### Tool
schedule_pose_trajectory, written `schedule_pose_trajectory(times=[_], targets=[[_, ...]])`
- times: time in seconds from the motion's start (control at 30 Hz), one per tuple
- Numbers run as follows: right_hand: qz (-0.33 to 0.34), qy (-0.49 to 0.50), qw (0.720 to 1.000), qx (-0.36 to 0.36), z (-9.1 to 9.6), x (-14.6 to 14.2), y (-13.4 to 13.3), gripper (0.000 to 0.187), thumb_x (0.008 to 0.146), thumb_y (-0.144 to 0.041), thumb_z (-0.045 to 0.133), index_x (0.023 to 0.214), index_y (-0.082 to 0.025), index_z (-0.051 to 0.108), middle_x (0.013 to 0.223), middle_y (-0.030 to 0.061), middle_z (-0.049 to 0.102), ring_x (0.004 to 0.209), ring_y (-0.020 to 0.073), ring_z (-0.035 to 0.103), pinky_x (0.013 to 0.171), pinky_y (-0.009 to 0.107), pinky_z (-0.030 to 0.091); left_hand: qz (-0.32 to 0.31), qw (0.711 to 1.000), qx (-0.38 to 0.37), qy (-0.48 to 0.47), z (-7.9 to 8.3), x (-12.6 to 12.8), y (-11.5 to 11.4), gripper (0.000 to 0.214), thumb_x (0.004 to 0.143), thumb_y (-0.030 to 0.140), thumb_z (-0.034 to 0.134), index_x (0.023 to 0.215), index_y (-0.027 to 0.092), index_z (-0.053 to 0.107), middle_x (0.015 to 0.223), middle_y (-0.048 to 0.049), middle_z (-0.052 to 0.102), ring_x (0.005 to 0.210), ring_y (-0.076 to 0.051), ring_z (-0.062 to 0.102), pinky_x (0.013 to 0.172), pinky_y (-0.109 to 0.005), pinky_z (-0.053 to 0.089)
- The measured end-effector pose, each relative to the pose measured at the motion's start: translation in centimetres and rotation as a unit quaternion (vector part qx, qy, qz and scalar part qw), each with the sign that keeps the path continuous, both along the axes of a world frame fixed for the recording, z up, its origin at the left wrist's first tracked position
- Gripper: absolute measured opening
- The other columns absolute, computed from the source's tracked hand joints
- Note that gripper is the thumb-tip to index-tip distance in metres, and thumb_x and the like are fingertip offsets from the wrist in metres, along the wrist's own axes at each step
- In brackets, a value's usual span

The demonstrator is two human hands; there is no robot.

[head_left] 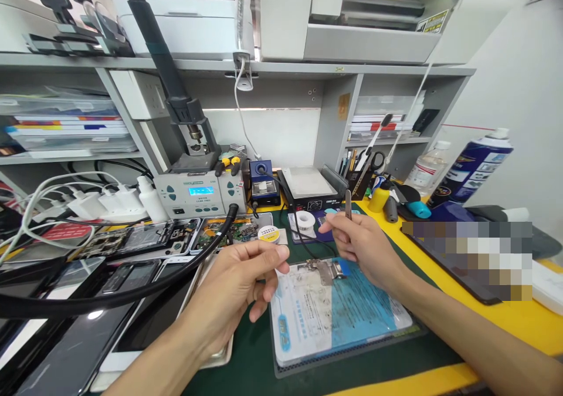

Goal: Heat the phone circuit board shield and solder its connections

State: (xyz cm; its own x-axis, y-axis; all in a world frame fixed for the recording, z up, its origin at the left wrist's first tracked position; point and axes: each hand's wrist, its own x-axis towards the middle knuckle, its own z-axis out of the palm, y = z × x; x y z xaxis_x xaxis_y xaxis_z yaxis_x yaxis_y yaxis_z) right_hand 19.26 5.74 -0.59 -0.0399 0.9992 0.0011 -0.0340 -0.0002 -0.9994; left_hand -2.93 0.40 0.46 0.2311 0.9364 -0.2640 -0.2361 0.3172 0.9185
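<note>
My left hand (pixel 246 278) hovers over the left edge of a blue-and-white pad (pixel 303 325), its thumb pressed to the forefinger in a pinch. Whatever might be between those fingertips is too small to make out. Gripped in my right hand (pixel 358 237) is a pair of metal tweezers (pixel 348 203), one end pointing up past the fingers; the other end is hidden by the hand. Below and between both hands, a small metal-and-board electronic part (pixel 325 271) with a blue piece lies at the pad's upper edge.
Phones (pixel 149 314) and open phone housings (pixel 141 237) crowd the left side, crossed by a thick black hose (pixel 176 276). Behind stand a soldering station (pixel 200 190), a solder spool (pixel 305 220) and a hot plate (pixel 308 185). Spray can (pixel 470 167) and bottle (pixel 428 167) stand at right.
</note>
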Motion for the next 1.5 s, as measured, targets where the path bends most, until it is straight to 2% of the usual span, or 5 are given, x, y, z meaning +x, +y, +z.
schedule_pose_trajectory(times=[0.23, 0.47, 0.8, 1.27, 1.5], targets=[[0.001, 0.000, 1.000, 0.003, -0.07, 0.10, 0.01, 0.036, 0.082, -0.050, 0.080, 0.070, -0.017, 0.072, 0.058, -0.0083, 0.029, 0.050, 0.0095, 0.021, 0.047, 0.030, 0.014, 0.010, 1.000, 0.000, 0.004, -0.21, -0.20, 0.08, 0.046, 0.066, 0.051, 0.097, 0.071, 0.015, 0.069, 0.049, 0.0043, 0.052, 0.036, -0.003, 0.035, 0.030, -0.013, 0.032], [-0.003, -0.002, 1.000, 0.005, -0.08, 0.13, -0.05, 0.036, 0.081, -0.051, 0.080, 0.070, -0.017, 0.073, 0.058, -0.0080, 0.030, 0.050, 0.0096, 0.022, 0.047, 0.030, 0.015, 0.032, 0.999, -0.001, 0.006, -0.38, -0.08, 0.18, 0.044, 0.064, 0.047, 0.097, 0.070, 0.014, 0.067, 0.061, 0.0007, 0.061, 0.042, -0.005, 0.041, 0.029, -0.013, 0.033], [-0.004, -0.009, 1.000, -0.001, 0.05, -0.01, -0.09, 0.039, 0.079, -0.053, 0.082, 0.070, -0.017, 0.073, 0.058, -0.0082, 0.029, 0.050, 0.0090, 0.022, 0.046, 0.029, 0.015, 0.057, 0.998, -0.012, -0.003, -0.51, 0.07, 0.19, 0.039, 0.074, 0.049, 0.090, 0.084, 0.013, 0.076, 0.076, -0.0043, 0.070, 0.045, -0.007, 0.049, 0.028, -0.014, 0.034], [0.003, -0.029, 1.000, 0.001, 0.11, -0.01, -0.05, 0.040, 0.081, -0.055, 0.080, 0.070, -0.018, 0.071, 0.058, -0.0079, 0.030, 0.050, 0.0094, 0.022, 0.047, 0.030, 0.015, 0.044, 0.999, -0.003, 0.024, 0.29, 0.28, -0.22, 0.022, 0.083, 0.033, 0.078, 0.089, 0.012, 0.078, 0.084, -0.0064, 0.072, 0.047, -0.006, 0.051, 0.030, -0.014, 0.033], [0.020, -0.064, 0.997, 0.022, -0.07, 0.20, 0.14, 0.041, 0.087, -0.058, 0.072, 0.074, -0.019, 0.071, 0.058, -0.0068, 0.035, 0.048, 0.0104, 0.028, 0.047, 0.031, 0.021, 0.047, 0.998, 0.003, 0.033, -0.05, 0.13, -0.09, 0.034, 0.070, 0.043, 0.090, 0.075, 0.012, 0.075, 0.074, -0.0047, 0.069, 0.043, -0.006, 0.044, 0.027, -0.015, 0.032]])
